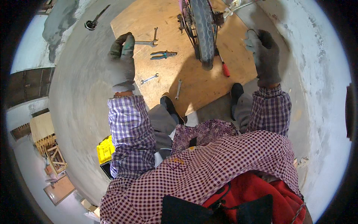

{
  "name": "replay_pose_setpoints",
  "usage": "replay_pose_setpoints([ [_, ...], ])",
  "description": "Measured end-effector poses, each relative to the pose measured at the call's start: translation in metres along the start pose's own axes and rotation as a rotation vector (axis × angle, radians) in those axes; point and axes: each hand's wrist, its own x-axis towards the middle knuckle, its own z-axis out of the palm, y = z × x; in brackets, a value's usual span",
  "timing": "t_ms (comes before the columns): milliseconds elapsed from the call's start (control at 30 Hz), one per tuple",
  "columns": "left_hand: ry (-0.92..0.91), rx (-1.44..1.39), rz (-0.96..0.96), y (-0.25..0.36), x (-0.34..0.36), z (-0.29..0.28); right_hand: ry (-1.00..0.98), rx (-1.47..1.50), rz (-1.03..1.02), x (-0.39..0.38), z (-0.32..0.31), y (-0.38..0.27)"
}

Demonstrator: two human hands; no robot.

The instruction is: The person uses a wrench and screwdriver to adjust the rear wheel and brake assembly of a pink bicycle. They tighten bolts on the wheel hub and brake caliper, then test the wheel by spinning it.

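Observation:
My left hand (123, 56), in a grey and dark work glove, is raised at the board's left edge with its fingers curled in; no held thing shows. Beside it lies an open-end wrench (146, 43), its left end hidden behind the hand. My right hand (264, 56), gloved likewise, is raised over the board's right edge, its fingers loosely bent and apart, holding nothing. Between the hands a bicycle wheel (205, 33) with a dark tyre reaches in from the top. A red-handled screwdriver (226, 70) lies right of the tyre.
On the wooden board (164, 69) lie blue-handled pliers (163, 55), another wrench (155, 33) and two small wrenches (149, 78) (179, 89). A black tool (96, 19) lies on the floor at the far left. A yellow crate (106, 150) stands by my left forearm. A wall rises at right.

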Motion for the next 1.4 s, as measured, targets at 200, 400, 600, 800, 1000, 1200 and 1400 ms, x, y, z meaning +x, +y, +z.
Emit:
replay_pose_setpoints([
  [200,0.042,-0.196,-0.177,-0.028,0.063,-0.026,-0.079,-0.038,0.094,0.039,0.046,0.028],
  [400,0.247,-0.225,-0.118,0.082,-0.134,-0.133,-0.145,0.280,0.220,-0.111,-0.096,-0.004],
  [600,0.081,-0.190,-0.107,0.042,-0.031,-0.108,-0.277,-0.287,0.208,-0.053,-0.038,0.032],
  [800,-0.097,0.090,-0.510,-0.095,-0.002,-0.116,-0.511,-0.611,0.475,-0.086,-0.026,0.106],
  [1000,-0.594,0.688,-0.346,-0.326,0.081,-0.003,-0.626,-1.163,0.251,-0.019,0.069,0.295],
  [1200,-0.706,1.077,-0.150,-0.580,0.154,0.107,-0.634,-1.351,0.409,0.051,0.163,0.489],
  [1400,-0.573,1.005,0.080,-0.724,0.167,0.152,-0.655,-1.377,0.620,0.118,0.228,0.560],
])
